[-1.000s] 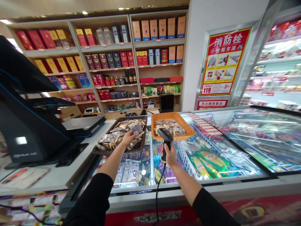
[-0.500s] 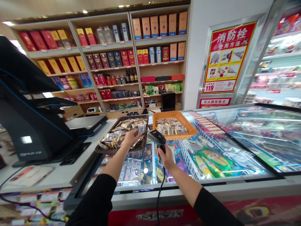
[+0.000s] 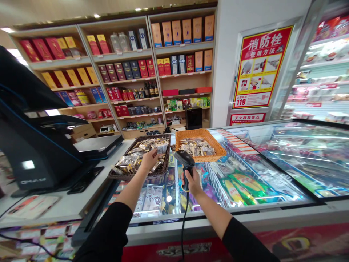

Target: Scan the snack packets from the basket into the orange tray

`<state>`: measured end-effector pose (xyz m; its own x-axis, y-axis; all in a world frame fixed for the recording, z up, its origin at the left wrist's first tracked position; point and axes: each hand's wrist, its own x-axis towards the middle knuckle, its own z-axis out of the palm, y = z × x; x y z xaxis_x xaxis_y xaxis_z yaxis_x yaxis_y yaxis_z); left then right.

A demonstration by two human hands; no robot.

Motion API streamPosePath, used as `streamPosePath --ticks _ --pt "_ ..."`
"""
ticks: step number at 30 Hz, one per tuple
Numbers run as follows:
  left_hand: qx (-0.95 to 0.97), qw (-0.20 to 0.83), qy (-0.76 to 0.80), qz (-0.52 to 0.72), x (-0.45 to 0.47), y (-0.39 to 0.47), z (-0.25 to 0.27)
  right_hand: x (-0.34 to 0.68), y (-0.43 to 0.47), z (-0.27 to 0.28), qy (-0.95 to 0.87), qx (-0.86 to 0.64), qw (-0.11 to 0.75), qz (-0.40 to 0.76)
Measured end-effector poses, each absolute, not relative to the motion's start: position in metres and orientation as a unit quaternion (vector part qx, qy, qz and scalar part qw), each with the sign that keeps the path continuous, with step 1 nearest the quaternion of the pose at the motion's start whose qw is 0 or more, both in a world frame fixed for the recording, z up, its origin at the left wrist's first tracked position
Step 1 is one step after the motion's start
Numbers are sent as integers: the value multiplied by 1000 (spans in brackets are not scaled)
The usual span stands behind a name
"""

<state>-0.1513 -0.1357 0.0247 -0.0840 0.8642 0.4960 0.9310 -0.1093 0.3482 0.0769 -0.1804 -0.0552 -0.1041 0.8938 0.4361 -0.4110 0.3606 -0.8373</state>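
A glass-topped freezer (image 3: 152, 230) is supporting everything here.
At its left end a dark wicker basket (image 3: 157, 174) is sitting, with an orange wicker basket (image 3: 209, 158) resting just to the right; both are holding small packets (image 3: 131, 160).

Scanner: a black handheld scanner (image 3: 183, 158) with a broad, rounded head on a narrow grip; a yellow loop shows at the foot of the grip.
Scanner's pose: held upright by the grip, the head tipped over towards the left.
Scanner's place: above the freezer (image 3: 152, 228), just beyond the right edge of the dark basket (image 3: 167, 160) and apart from it.
Cord: black (image 3: 184, 220), hanging from the grip and passing in front of the freezer's near edge.
Packet: a small, pale, shiny wrapper (image 3: 163, 148), its print too small to read.
Packet's pose: held at its near left side.
Packet's place: over the dark basket, close to its right edge, towards the far right corner.
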Motion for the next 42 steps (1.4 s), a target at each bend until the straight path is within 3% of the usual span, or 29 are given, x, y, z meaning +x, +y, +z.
streamPosePath --ticks 5,10,15,22,28,36,42 --pt "-724 157 -603 -297 -114 -129 42 86 -159 -47 -341 -252 757 497" --pt "-812 159 -531 -181 -33 -103 38 104 -139 -47 -216 -322 815 430" --pt "-794 36 -600 -92 7 -83 20 110 -133 -55 -201 -332 818 424" --pt "-701 58 -695 -151 -58 -103 45 100 -141 -50 -249 -297 805 450" --pt "-616 6 -787 18 -136 -129 40 87 -147 -52 -313 -275 773 479" --pt "-645 -24 -749 -150 -150 -130 20 94 -153 -59 -372 -295 744 469" --pt "-665 12 -741 -94 -140 -132 24 92 -155 -59 -383 -309 732 472"
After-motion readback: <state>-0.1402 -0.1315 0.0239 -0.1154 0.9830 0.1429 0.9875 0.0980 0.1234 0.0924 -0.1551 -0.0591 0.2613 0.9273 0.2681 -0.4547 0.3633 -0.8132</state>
